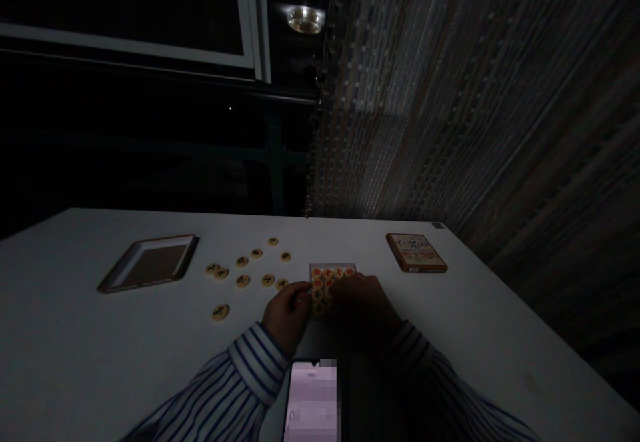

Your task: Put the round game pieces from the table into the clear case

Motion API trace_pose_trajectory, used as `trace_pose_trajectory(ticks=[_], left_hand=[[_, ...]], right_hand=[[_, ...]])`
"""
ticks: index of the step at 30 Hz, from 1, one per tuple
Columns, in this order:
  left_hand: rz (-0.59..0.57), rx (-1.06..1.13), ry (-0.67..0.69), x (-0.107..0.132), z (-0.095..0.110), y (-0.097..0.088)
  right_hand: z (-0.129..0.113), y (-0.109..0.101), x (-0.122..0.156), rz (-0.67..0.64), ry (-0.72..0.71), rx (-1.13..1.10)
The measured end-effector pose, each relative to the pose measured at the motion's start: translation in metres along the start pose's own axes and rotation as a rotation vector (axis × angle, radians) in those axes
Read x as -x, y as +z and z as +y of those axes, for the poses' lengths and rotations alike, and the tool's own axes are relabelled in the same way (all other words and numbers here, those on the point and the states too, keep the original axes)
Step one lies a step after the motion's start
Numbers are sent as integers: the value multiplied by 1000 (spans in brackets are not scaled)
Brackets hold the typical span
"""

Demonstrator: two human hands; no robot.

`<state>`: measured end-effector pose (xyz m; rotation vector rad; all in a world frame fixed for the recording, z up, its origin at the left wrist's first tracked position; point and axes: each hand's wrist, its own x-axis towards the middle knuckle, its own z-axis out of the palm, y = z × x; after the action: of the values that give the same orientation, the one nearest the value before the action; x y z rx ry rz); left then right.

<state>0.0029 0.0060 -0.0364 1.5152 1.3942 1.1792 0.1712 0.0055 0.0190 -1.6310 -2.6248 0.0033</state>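
A small shallow tray sits in front of me, holding rows of round Chinese chess pieces with red and dark characters. My left hand is closed at the tray's left side, thumb and forefinger pinching its edge. Over the right part of the tray lies my right hand, fingers curled down onto the pieces; whatever is between its fingertips is hidden. Left of the tray, several loose chess pieces are scattered on the white table, one piece apart and closer to me.
An open box lid or tray lies at the left of the white table. A printed flat box rests at the right. A lit phone is between my forearms. Behind hang a string curtain and a dark window. The room is dim.
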Motion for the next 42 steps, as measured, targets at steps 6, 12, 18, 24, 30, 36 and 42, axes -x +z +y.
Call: trace_pose_trajectory(ticks=[6,12,18,24,30,36,42], left_hand=[[3,-25,14,-1,-2,1],[-23,-60,18,-1,-3,-1],[-30,-65,38,-1,-6,0],[-10,-70,40,0,-4,-1],[-1,-14,6,2,2,0],[-1,14,6,0,-1,0],[-4,-36,33,0,1,-1]], right_hand=[[1,3,1,-16,15,1],[2,4,-2,-49,15,13],[4,7,-2,-26,9,-13],[5,6,-3,-27,-4,-35],[3,5,0,-22,8,-8],[2,3,2,-12,-11,-35],[3,6,-2,-39,3,8]])
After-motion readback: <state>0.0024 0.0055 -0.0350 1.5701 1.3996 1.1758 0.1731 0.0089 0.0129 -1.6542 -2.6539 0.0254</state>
